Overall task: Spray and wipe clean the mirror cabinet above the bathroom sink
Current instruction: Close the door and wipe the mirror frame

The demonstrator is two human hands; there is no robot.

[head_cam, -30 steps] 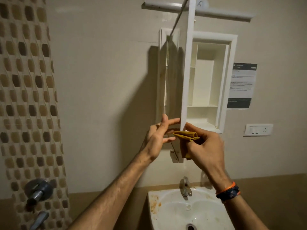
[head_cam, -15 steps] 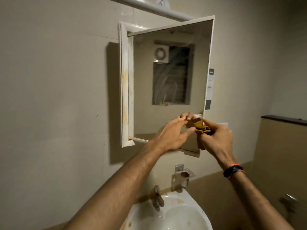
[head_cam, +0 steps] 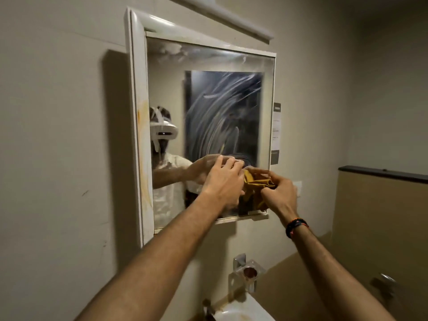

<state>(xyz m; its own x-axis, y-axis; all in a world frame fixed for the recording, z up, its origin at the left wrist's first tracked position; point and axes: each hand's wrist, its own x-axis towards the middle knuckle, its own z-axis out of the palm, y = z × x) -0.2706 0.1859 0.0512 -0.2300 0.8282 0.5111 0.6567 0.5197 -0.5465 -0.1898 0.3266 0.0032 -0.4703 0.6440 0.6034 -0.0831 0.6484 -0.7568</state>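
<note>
Beige bathroom wall carries the mirror cabinet (head_cam: pixel 203 126), door shut, glass streaked with wipe smears. From the head view, both hands work a folded yellow cloth (head_cam: pixel 258 183) just before the lower right of the glass — the right hand (head_cam: pixel 279 193) pinches it, the left hand (head_cam: pixel 223 181) has its fingers curled at its edge. Judged step: refolding mid-wipe; next, press a clean face to the smears. Below sit a tap (head_cam: pixel 239 261), a wall holder (head_cam: pixel 249 273) and the sink (head_cam: pixel 240 311) — none obstructs.

Beige wall (head_cam: pixel 58 135), tube light (head_cam: pixel 222 17) overhead, dim room.
</note>
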